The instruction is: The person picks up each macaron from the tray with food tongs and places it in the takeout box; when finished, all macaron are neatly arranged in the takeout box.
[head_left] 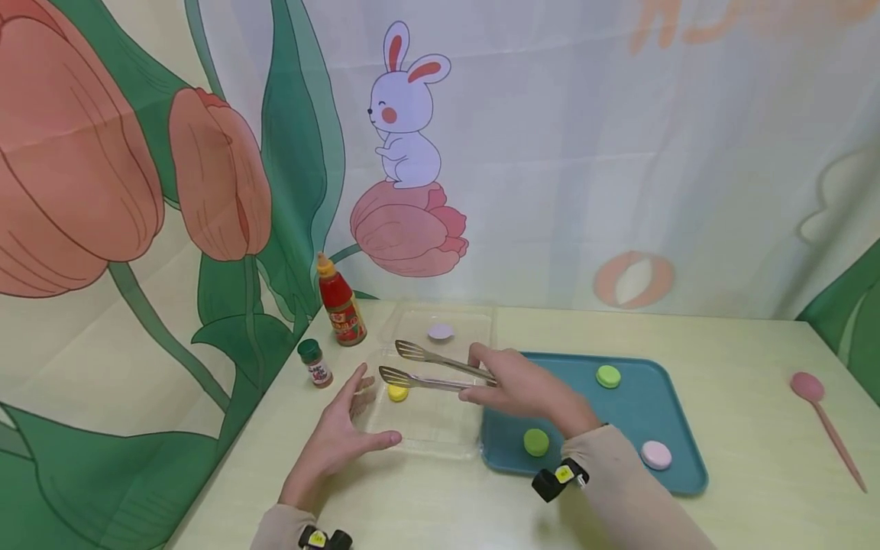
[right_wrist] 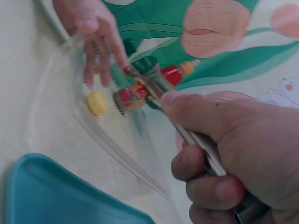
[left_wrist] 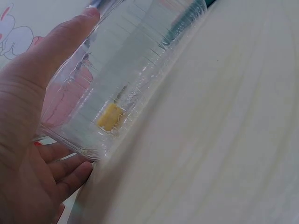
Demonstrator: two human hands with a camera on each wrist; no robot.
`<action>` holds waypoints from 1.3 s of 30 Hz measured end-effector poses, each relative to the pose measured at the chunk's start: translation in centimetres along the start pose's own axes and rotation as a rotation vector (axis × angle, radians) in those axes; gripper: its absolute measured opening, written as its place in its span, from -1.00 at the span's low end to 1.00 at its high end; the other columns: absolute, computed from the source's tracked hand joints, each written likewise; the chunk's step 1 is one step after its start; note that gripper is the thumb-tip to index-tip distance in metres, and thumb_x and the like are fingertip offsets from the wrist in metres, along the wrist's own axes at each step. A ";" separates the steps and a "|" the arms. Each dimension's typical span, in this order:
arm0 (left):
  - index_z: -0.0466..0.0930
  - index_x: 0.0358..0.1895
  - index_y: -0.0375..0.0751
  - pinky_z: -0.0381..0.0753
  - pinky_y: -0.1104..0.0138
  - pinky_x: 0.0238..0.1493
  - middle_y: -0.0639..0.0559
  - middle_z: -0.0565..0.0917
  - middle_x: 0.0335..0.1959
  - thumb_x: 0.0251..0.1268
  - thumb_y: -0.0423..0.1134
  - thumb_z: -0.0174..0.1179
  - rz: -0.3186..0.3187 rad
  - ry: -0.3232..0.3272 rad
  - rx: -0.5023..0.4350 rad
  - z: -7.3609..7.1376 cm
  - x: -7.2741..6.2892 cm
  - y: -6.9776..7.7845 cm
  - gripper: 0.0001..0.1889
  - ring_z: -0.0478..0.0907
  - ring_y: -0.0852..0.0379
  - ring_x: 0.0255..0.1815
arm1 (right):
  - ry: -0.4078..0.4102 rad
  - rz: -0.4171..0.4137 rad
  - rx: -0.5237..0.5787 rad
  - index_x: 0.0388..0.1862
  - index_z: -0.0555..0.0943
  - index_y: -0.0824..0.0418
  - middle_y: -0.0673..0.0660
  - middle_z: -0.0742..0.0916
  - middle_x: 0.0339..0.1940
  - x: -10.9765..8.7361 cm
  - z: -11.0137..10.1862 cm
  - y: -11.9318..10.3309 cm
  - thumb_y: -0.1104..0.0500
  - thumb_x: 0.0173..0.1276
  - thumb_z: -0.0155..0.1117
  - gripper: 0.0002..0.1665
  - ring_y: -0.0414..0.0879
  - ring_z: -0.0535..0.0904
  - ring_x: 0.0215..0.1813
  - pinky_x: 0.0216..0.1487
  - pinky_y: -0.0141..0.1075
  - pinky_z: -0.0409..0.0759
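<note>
My right hand [head_left: 525,386] grips metal tongs [head_left: 440,359], held over a clear plastic box [head_left: 433,435]. The tongs' two slotted ends stand apart with nothing between them. Inside the box, near its left side, lies a yellow macaron [head_left: 397,393], partly covered by the lower tong end in the head view. At the box's left side is my left hand [head_left: 337,439], thumb and fingers spread around the corner. In the left wrist view the fingertips [left_wrist: 84,170] lie close against the box's corner; whether they press it I cannot tell.
Right of the box lies a blue tray [head_left: 584,397] with green macarons [head_left: 536,442] and a pink macaron [head_left: 656,455]. A pale lilac disc [head_left: 441,332] shows at the box's raised lid. Back left stand a red sauce bottle [head_left: 342,309] and spice jar [head_left: 316,365]; far right, a pink spoon [head_left: 828,428].
</note>
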State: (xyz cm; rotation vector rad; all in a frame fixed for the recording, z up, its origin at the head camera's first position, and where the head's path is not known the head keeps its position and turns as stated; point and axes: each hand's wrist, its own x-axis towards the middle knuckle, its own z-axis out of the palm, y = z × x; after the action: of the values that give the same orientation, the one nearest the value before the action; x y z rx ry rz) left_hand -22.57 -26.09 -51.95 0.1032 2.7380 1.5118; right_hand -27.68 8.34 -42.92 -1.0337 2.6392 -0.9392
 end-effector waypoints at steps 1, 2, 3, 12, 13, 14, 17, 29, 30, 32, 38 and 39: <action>-0.07 0.87 0.15 0.24 -0.28 0.72 -0.06 0.32 0.77 0.00 0.09 0.81 -0.004 0.000 0.003 0.0 0.0 0.0 0.44 0.35 -0.20 0.74 | 0.014 -0.003 0.024 0.15 0.52 0.08 -0.06 0.58 -0.51 -0.5 -0.2 0.2 -0.11 0.61 0.48 -0.57 -0.24 0.38 -0.53 -0.44 -0.32 0.42; -0.07 0.87 0.16 0.24 -0.28 0.72 -0.05 0.33 0.77 0.00 0.10 0.81 -0.008 -0.001 0.005 0.1 0.0 -0.1 0.44 0.35 -0.20 0.74 | 0.028 -0.006 0.053 0.17 0.52 0.09 -0.06 0.55 -0.54 -0.9 -0.5 0.3 -0.11 0.61 0.48 -0.56 -0.24 0.36 -0.56 -0.46 -0.31 0.41; -0.07 0.87 0.16 0.24 -0.29 0.72 -0.06 0.33 0.77 0.01 0.11 0.81 -0.012 -0.002 0.007 0.1 0.0 -0.1 0.44 0.34 -0.21 0.74 | 0.042 -0.005 0.076 0.18 0.52 0.08 -0.06 0.52 -0.56 -1.4 -0.8 0.4 -0.12 0.61 0.48 -0.55 -0.23 0.35 -0.57 -0.47 -0.32 0.41; -0.09 0.87 0.14 0.23 -0.31 0.71 -0.05 0.32 0.77 0.03 0.12 0.79 -0.009 0.004 0.019 -0.1 -0.1 -0.1 0.44 0.33 -0.22 0.74 | 0.184 0.025 0.139 0.15 0.52 -0.04 -0.02 0.54 -0.57 -5.0 -3.3 0.8 -0.16 0.52 0.57 -0.52 -0.18 0.42 -0.56 -0.51 -0.29 0.45; -0.09 0.87 0.14 0.23 -0.31 0.71 -0.05 0.33 0.77 0.03 0.12 0.79 -0.008 0.003 0.018 -0.1 -0.1 -0.1 0.43 0.33 -0.22 0.74 | 0.202 0.029 0.135 0.15 0.51 -0.04 -0.03 0.52 -0.57 -5.4 -3.6 0.9 -0.17 0.51 0.58 -0.50 -0.19 0.41 -0.55 -0.50 -0.29 0.43; -0.10 0.87 0.14 0.23 -0.31 0.72 -0.04 0.33 0.77 0.03 0.12 0.79 -0.006 0.003 0.020 -0.1 -0.1 0.0 0.43 0.33 -0.21 0.74 | 0.223 0.032 0.131 0.14 0.51 -0.04 -0.04 0.50 -0.57 -5.9 -3.9 1.1 -0.17 0.49 0.60 -0.48 -0.19 0.40 -0.55 -0.49 -0.29 0.42; -0.11 0.88 0.14 0.23 -0.29 0.72 -0.05 0.32 0.77 0.04 0.11 0.79 0.002 -0.003 0.012 0.1 0.0 0.0 0.44 0.33 -0.21 0.75 | 0.290 0.032 0.115 0.14 0.51 -0.04 -0.07 0.45 -0.59 -7.5 -5.0 1.6 -0.14 0.45 0.65 -0.47 -0.19 0.36 -0.55 -0.47 -0.29 0.38; -0.09 0.87 0.16 0.21 -0.32 0.72 -0.03 0.32 0.78 0.04 0.11 0.79 -0.024 0.007 0.024 -0.3 -0.2 0.2 0.43 0.30 -0.20 0.76 | 0.427 0.225 0.050 0.25 0.46 0.06 0.04 0.55 -0.50 -14.3 -8.6 4.7 -0.12 0.46 0.64 -0.36 -0.09 0.44 -0.47 -0.42 -0.26 0.39; -0.09 0.87 0.16 0.21 -0.32 0.72 -0.03 0.32 0.78 0.04 0.11 0.79 -0.023 0.007 0.025 -0.3 -0.2 0.2 0.43 0.30 -0.20 0.76 | 0.431 0.243 0.050 0.27 0.45 0.08 0.05 0.57 -0.48 -14.9 -8.9 5.1 -0.12 0.47 0.63 -0.34 -0.08 0.46 -0.46 -0.42 -0.26 0.40; -0.09 0.87 0.15 0.21 -0.32 0.72 -0.03 0.32 0.78 0.04 0.11 0.79 -0.021 0.004 0.023 -0.3 -0.1 0.2 0.43 0.30 -0.20 0.76 | 0.450 0.256 0.053 0.28 0.44 0.10 0.06 0.58 -0.48 -16.3 -9.3 6.0 -0.09 0.48 0.62 -0.35 -0.08 0.47 -0.46 -0.43 -0.26 0.40; -0.10 0.87 0.15 0.20 -0.31 0.73 -0.03 0.31 0.78 0.04 0.11 0.79 -0.019 -0.012 0.018 -0.1 0.0 0.4 0.43 0.29 -0.20 0.77 | 0.511 0.264 0.031 0.21 0.44 0.09 -0.01 0.57 -0.55 -20.5 -8.6 9.2 0.03 0.50 0.62 -0.44 -0.13 0.42 -0.54 -0.52 -0.24 0.35; -0.10 0.87 0.15 0.20 -0.31 0.73 -0.04 0.31 0.78 0.04 0.10 0.80 -0.017 -0.012 0.019 -0.1 0.0 0.4 0.43 0.30 -0.20 0.76 | 0.516 0.267 0.032 0.21 0.44 0.10 -0.02 0.57 -0.56 -21.2 -8.3 9.7 0.05 0.50 0.62 -0.44 -0.15 0.40 -0.55 -0.54 -0.24 0.34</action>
State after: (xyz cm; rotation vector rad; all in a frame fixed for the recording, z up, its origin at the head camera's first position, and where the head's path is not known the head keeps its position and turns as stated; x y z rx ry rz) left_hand -22.52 -25.93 -51.55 0.0881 2.7369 1.4770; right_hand -20.21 31.93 -43.90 -0.4503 3.0441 -1.3196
